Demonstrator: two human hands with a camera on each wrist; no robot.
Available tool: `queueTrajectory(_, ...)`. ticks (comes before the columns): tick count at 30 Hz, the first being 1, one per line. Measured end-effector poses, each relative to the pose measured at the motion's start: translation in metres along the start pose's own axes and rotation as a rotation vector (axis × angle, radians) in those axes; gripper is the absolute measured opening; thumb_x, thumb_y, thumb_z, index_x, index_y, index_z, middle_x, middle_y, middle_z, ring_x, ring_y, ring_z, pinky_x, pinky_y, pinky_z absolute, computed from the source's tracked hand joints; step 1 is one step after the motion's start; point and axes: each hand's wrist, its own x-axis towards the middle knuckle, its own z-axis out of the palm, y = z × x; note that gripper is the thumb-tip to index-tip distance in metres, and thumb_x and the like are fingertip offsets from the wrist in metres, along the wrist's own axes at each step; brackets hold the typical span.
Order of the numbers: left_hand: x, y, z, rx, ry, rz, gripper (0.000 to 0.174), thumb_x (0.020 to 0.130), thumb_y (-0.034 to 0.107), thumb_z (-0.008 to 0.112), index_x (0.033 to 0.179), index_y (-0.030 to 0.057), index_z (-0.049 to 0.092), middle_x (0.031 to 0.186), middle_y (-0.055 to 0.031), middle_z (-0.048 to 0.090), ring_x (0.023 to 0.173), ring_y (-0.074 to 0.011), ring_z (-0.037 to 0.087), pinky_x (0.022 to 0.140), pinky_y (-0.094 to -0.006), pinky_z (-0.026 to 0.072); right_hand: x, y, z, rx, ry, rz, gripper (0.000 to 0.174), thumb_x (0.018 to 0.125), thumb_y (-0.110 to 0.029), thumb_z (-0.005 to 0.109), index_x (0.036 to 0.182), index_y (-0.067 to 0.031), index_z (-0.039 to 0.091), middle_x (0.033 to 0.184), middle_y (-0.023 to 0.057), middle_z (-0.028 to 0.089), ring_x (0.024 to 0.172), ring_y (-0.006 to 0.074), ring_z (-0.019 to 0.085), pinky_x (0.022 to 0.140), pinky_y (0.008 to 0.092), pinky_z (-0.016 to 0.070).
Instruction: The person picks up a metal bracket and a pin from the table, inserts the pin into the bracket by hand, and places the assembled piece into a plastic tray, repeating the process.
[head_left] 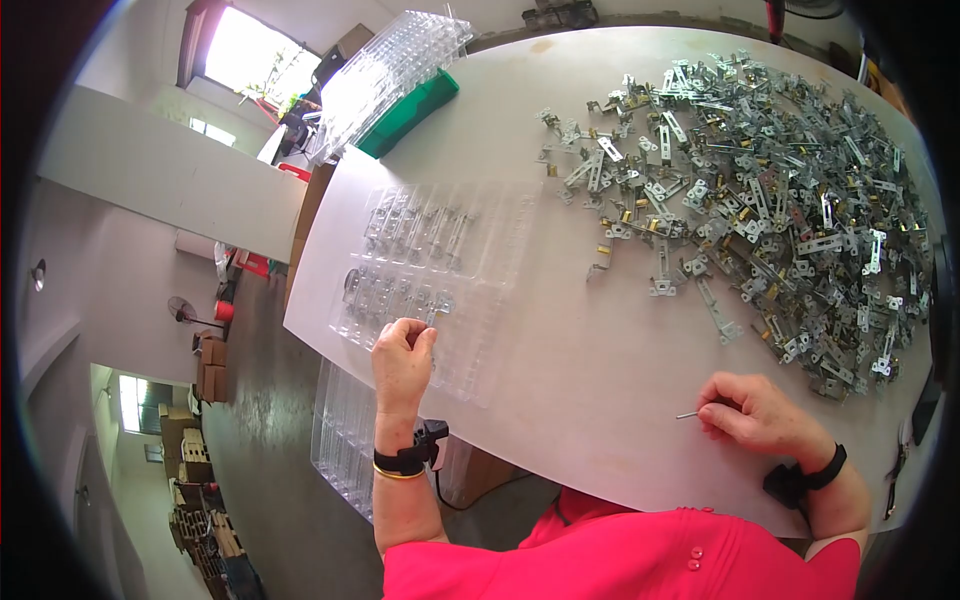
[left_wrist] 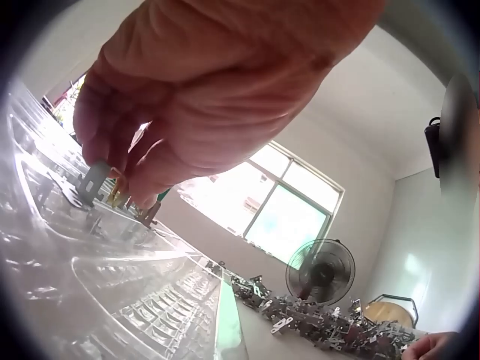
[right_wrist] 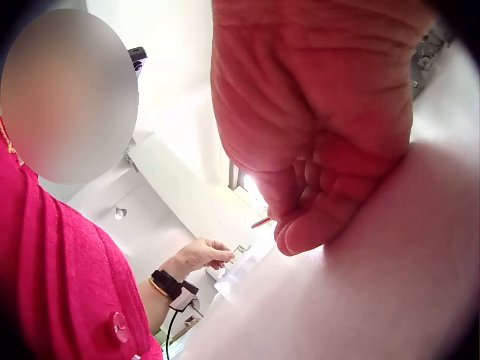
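Observation:
My left hand (head_left: 402, 368) pinches a small metal bracket (left_wrist: 93, 183) between thumb and fingers, low over a clear plastic tray (head_left: 500, 300). Rows of similar metal pieces (head_left: 415, 228) sit in the tray's compartments, beyond the fingertips. At the right, close to the near table edge, my right hand (head_left: 755, 412) rests with its fingers curled round a thin metal rod (head_left: 686, 415). Only the rod's tip shows, pointing left from the fingertips; the rest is hidden in the hand.
A large heap of metal brackets (head_left: 770, 200) covers the right and far side of the white table (head_left: 590, 370). Past the tray stand a green bin (head_left: 410, 112) and stacked clear trays (head_left: 385, 75). More clear trays (head_left: 345, 430) lie below the near left edge.

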Motion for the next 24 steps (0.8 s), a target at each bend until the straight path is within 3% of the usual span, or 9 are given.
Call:
queueTrajectory(20, 0.002, 0.017, 0.017, 0.236, -0.063, 0.051, 0.018, 0.086, 0.016, 0.075, 0.090, -0.0006, 0.071, 0.089, -0.0173, 0.068, 0.083, -0.0355, 0.067, 0.077, -0.0437, 0.0534, -0.002, 0.002, -0.001, 0.028, 0.015, 0.004, 0.009, 0.101, -0.007, 0.061, 0.099, 0.0017, 0.063, 0.078, 0.0054, 0.070, 0.069, 0.0109, 0.066, 0.065, 0.0275, 0.0530)
queueTrajectory(24, 0.001, 0.015, 0.021, 0.286, -0.050, 0.066, 0.020, 0.083, 0.017, 0.077, 0.091, -0.0010, 0.074, 0.087, -0.0175, 0.070, 0.080, -0.0312, 0.069, 0.076, -0.0404, 0.0543, -0.001, 0.001, -0.001, 0.018, 0.014, -0.013, 0.009, 0.101, -0.007, 0.061, 0.099, 0.0018, 0.063, 0.077, 0.0052, 0.069, 0.069, 0.0111, 0.066, 0.064, 0.0277, 0.0528)
